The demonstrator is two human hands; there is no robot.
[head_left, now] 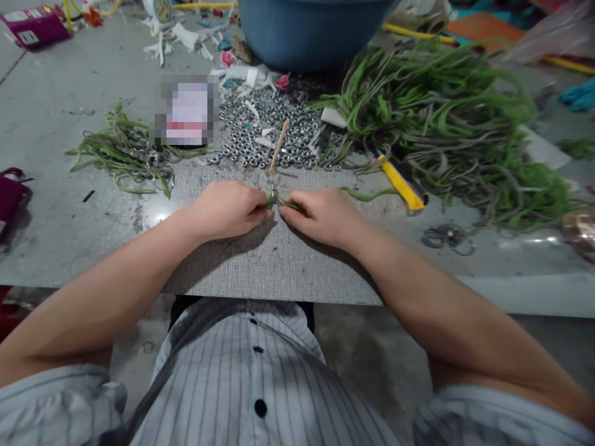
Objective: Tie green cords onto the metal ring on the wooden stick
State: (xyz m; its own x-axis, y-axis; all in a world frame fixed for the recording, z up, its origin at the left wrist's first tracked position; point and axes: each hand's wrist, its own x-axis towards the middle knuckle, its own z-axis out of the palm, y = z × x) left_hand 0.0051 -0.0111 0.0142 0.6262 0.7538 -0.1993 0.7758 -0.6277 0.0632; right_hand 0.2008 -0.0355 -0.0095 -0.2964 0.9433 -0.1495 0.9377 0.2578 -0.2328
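Note:
At the middle of the table's near part, my left hand (235,209) is closed in a pinch on a green cord. Facing it, my right hand (320,214) pinches the green cord (291,204) on the other side, thumb against fingers. Between my fingertips sits a small shiny metal piece (274,196), with a thin metal ring (272,179) just beyond it. A slim wooden stick (279,147) stands or leans past the ring; its base is hard to make out. Behind my hands spread many small metal rings or beads (246,136).
A large heap of green and grey cords (441,111) lies right, beside a yellow cutter knife (400,181) and loose key rings (446,237). A smaller cord bundle (125,148) lies left, near a blurred-out object (187,114). A blue tub (316,31) stands behind.

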